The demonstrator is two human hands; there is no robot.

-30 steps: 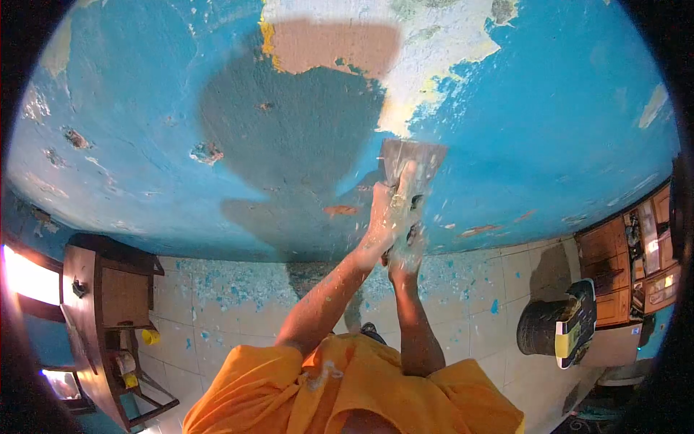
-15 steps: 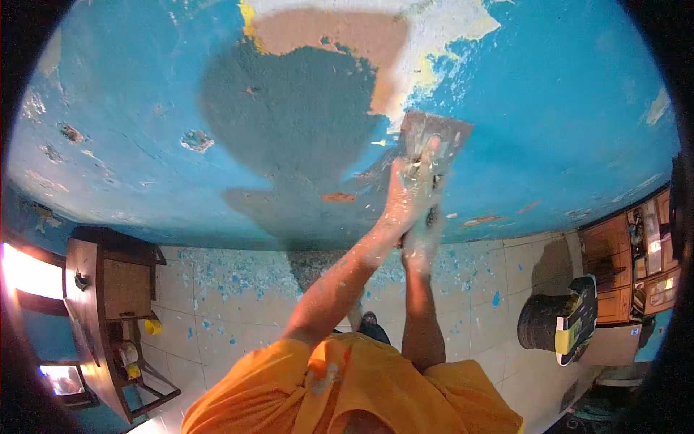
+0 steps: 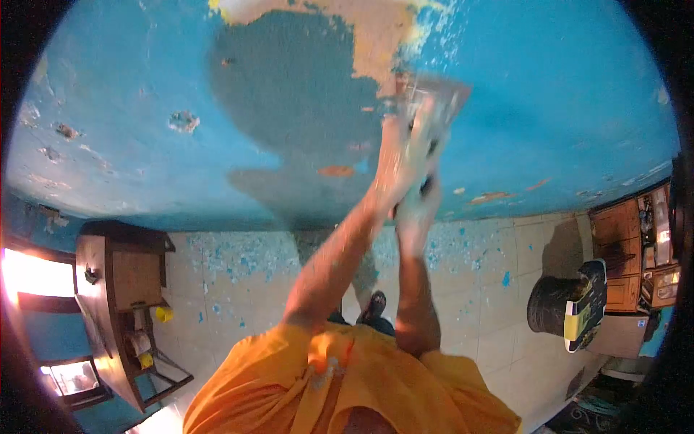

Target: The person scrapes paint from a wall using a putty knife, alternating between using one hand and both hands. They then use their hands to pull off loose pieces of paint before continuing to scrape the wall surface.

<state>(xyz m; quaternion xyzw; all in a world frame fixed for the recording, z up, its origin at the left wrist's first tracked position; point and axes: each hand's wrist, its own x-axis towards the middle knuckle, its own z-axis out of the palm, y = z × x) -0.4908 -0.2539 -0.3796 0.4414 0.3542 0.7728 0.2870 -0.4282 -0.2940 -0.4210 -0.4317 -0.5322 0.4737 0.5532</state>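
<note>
A wide flat-bladed scraper (image 3: 454,95) meets the blue wall (image 3: 535,94) at the lower tip of a bare, pale patch (image 3: 372,54) where paint is gone. My left hand (image 3: 396,155) is closed around the scraper near its blade, blurred by motion. Lower on the handle, my right hand (image 3: 418,210) is closed too, whitened with dust. The handle is mostly hidden under both hands. A dark shadow (image 3: 289,94) falls on the wall left of the blade.
Blue paint flakes (image 3: 238,257) litter the tiled floor (image 3: 491,340) along the wall. A wooden table (image 3: 94,289) stands at left. On the right are a black bucket (image 3: 549,307) with a yellow-and-black case (image 3: 585,307) by it, and wooden cabinets (image 3: 614,249).
The view has tilted, so the wall patch sits higher in the picture. Both hands and the scraper blade also appear higher, still at the patch's lower tip.
</note>
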